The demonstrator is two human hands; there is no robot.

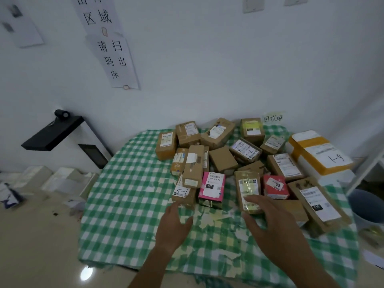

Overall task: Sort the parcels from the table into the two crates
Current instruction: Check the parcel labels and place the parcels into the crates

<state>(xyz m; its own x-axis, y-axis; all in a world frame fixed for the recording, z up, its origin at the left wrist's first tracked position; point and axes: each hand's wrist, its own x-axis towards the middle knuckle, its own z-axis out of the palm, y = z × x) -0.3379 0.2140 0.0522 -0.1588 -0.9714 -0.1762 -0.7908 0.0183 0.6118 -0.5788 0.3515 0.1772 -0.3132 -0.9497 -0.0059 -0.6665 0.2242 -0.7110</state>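
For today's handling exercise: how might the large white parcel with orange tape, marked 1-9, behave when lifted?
The white parcel marked 1-9 is the biggest on the table, so it probably needs both hands. Its blocky shape suggests it stays stiff. Its glossy orange tape may be slippery. Weight cannot be judged.

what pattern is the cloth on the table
Green and white check tablecloth, clearest in the head view.

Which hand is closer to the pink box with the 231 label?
Left. The left hand reaches just below and left of the pink box, fingertips near its lower left corner. The right hand lies further right, on a brown parcel.
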